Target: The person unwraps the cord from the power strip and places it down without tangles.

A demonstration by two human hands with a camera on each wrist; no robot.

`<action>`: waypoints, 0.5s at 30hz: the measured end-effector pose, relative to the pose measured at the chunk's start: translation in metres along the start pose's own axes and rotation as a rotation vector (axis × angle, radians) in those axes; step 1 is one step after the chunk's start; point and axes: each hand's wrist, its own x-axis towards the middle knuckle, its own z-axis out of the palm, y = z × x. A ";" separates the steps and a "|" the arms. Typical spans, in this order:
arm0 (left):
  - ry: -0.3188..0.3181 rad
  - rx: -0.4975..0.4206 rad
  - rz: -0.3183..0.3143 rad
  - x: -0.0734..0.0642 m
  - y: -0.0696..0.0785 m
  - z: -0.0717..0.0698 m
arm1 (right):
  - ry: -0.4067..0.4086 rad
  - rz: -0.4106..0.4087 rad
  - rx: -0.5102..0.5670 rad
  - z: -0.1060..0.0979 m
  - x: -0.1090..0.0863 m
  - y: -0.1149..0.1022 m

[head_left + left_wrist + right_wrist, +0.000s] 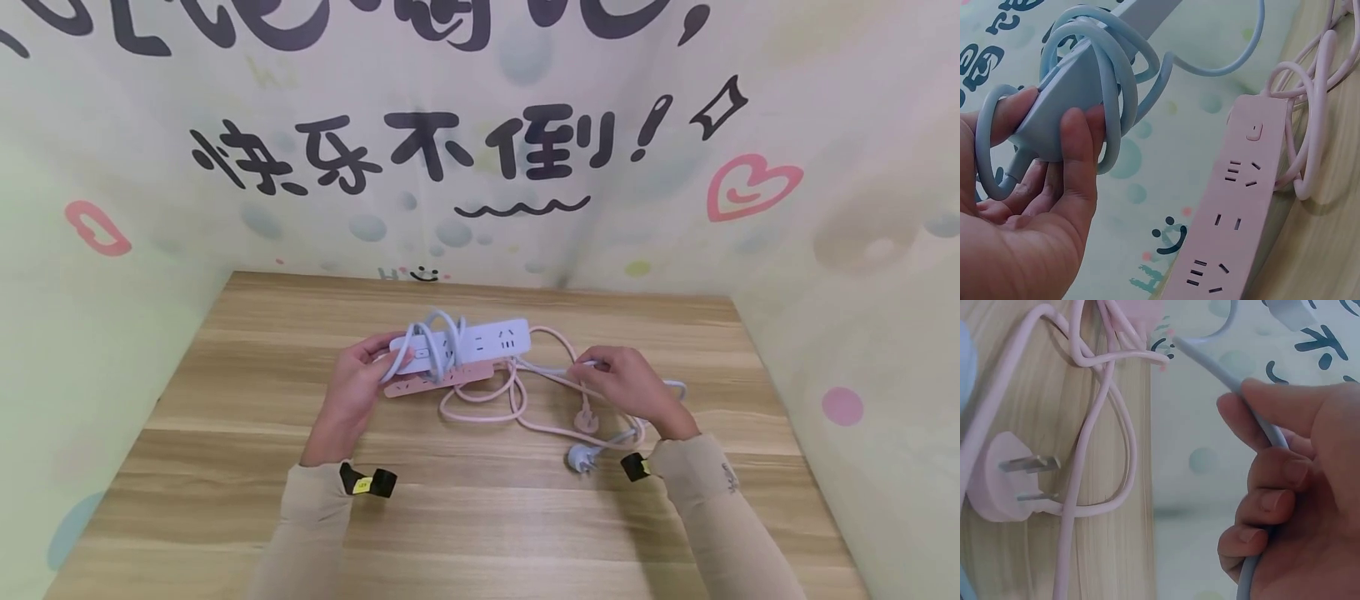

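Observation:
My left hand (356,375) grips one end of a pale blue power strip (491,340), raised off the table. Several turns of its blue cord (1124,81) wrap around the strip near that hand. Farther right, my right hand (626,379) holds a length of the same cord (1213,365) between thumb and fingers. Below and behind the blue strip lies a pink power strip (1225,187). Its pink cord (480,419) spreads in loose loops on the table, ending in a pink plug (1004,478). The blue plug (581,457) rests near my right wrist.
The wooden table (465,533) meets a printed cloth backdrop (420,233) at its far edge, and similar cloth hangs along both sides. Pink and blue cords cross each other beneath my right hand.

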 end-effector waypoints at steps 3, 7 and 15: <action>-0.013 0.000 -0.006 -0.001 -0.002 0.001 | 0.028 0.010 -0.003 -0.001 0.004 0.002; -0.045 0.011 -0.006 -0.002 -0.004 0.002 | 0.062 0.053 0.004 -0.003 0.009 0.002; -0.075 0.024 -0.005 -0.002 -0.008 0.003 | 0.184 0.077 0.023 -0.011 0.013 -0.004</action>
